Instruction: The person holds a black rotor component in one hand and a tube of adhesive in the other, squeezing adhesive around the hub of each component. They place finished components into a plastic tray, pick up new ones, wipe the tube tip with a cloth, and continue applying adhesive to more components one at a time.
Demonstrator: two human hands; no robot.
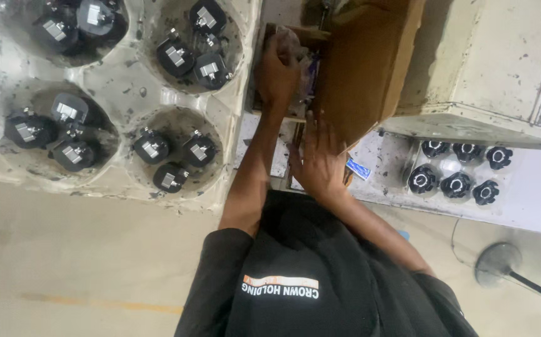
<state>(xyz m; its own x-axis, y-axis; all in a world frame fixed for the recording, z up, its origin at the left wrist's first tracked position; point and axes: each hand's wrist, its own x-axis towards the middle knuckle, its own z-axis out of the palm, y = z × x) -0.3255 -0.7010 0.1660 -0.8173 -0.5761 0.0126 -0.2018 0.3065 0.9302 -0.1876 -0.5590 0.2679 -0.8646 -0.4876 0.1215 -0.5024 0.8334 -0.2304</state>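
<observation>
The fingers (278, 55) of the left hand (277, 75) are curled down into a brown cardboard box (364, 68), closed around a crumpled clear plastic bag (295, 53) that sits inside its open top. The fingers (315, 131) of the right hand (319, 163) lie straight and close together, pressed flat against the near wall of the same box, gripping nothing. Both forearms come out of a black T-shirt (302, 268) low in the view.

The box stands on a scuffed, off-white counter (376, 168), in the gap between two sets of parts. To the left of the hands, a pale moulded plastic tray (127, 81) has round wells, each holding three black round parts with silver metal clips (174, 57). To the right, near the counter's edge, six black lobed plastic knobs (456, 185) sit in two rows in a clear tray. A small blue packet (359, 168) lies just beside the right hand. A round grey metal stand base (498, 263) rests on the floor.
</observation>
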